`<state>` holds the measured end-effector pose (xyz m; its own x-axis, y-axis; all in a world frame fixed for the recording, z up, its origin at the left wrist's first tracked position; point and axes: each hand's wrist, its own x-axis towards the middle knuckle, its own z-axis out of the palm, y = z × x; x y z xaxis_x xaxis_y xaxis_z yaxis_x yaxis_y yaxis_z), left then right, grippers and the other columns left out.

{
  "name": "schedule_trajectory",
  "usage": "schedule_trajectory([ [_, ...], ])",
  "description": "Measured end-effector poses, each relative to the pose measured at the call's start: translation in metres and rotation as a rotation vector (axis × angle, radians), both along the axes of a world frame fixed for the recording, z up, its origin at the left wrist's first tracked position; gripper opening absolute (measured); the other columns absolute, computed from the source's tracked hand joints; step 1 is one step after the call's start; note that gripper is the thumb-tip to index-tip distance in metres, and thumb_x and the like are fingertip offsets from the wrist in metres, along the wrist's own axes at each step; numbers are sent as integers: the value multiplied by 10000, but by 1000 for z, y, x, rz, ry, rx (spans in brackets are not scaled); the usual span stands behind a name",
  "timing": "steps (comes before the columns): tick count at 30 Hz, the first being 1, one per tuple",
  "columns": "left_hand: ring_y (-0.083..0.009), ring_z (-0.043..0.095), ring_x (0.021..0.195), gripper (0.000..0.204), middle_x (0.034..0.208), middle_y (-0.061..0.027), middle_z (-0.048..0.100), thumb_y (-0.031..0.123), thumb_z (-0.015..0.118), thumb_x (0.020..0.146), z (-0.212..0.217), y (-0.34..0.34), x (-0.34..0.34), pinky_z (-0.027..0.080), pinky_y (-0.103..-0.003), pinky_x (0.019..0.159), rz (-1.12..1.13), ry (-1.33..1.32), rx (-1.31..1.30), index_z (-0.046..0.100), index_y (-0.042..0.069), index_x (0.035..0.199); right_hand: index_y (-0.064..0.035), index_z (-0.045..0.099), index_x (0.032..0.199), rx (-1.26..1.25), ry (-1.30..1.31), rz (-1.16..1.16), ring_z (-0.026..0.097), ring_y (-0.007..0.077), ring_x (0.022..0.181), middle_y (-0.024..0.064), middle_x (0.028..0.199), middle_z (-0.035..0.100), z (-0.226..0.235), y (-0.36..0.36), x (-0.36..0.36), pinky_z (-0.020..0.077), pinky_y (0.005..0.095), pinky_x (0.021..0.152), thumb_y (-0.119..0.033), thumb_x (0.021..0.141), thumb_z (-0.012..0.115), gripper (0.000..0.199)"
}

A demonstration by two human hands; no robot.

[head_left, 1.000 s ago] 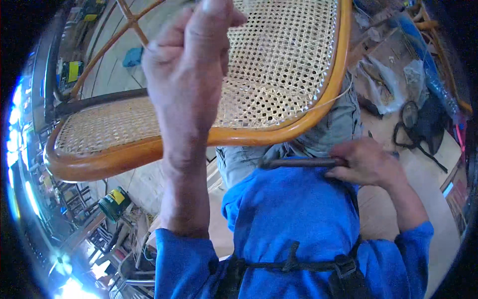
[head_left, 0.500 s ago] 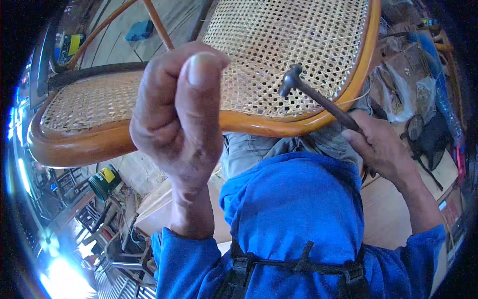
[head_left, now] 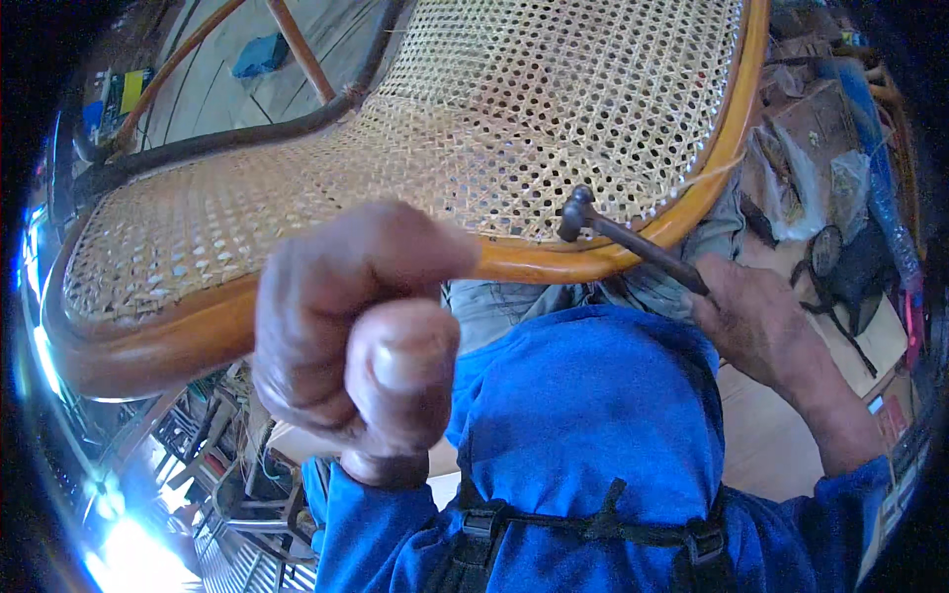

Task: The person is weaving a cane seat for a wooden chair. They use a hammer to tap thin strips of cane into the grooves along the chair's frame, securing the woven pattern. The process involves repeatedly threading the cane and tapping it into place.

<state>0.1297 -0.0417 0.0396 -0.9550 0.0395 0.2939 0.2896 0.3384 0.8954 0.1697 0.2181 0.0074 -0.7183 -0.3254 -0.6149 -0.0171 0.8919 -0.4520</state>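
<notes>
My right hand (head_left: pixel 756 316) grips a hammer (head_left: pixel 643 249) by its dark handle. The hammer's head lies over the near edge of the woven cane panel (head_left: pixel 554 119), by its orange-brown wooden frame (head_left: pixel 539 262). My left hand (head_left: pixel 356 326) is raised close to the camera, in front of the frame, its fingers curled and partly blurred. Whatever it may be holding is hidden or too small to make out. The cane piece bends from a flat part at the left to a part rising at the far right, resting against my lap. A thin loose cane strand (head_left: pixel 720 170) sticks out at the right rim.
Wooden chair frames (head_left: pixel 267 504) stand at the lower left. A blue object (head_left: pixel 262 55) lies on the floor beyond the cane. Clear plastic bags (head_left: pixel 796 193) and a black mesh item (head_left: pixel 858 262) lie at the right.
My left hand has come nearer the camera and dropped lower in view. The hammer's head has moved down toward the frame's near edge. The cane piece has shifted and tilted, its left end lower.
</notes>
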Motion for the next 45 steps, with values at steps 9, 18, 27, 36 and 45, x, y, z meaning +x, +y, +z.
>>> schedule_trajectory([
  [9,-229,577,477,537,606,-130,592,240,588,838,-8,10,29,442,-353,447,-310,-827,-637,384,-4,1270,-43,466,906,10,-86,-11,587,379,723,189,741,572,-11,-1,10,453,467,629,-228,832,565,222],
  [18,-360,607,552,633,599,-188,598,394,562,836,-27,62,20,475,-470,514,-547,-854,-1230,355,0,1286,-15,500,847,-338,-59,-531,504,245,596,131,668,511,-36,27,28,420,350,575,-167,824,578,172],
  [27,-364,622,627,581,634,-198,607,392,569,832,-18,47,17,483,-463,555,-597,-623,-1256,415,10,1242,-23,500,848,-417,-21,-655,479,201,607,111,678,498,-51,49,46,413,342,584,-184,827,587,184],
  [36,-354,620,612,568,626,-176,605,402,579,822,-18,59,6,477,-458,535,-792,-730,-1323,432,63,1253,-21,521,894,-481,-35,-641,417,109,636,25,703,455,-54,53,39,366,263,569,-175,838,576,172],
  [45,-317,623,596,321,645,-132,617,384,518,866,-10,40,-20,478,-441,510,-853,-627,-1606,565,89,985,-22,528,913,-470,-93,-666,494,162,631,80,705,518,-56,52,34,419,317,592,-183,828,587,192],
])
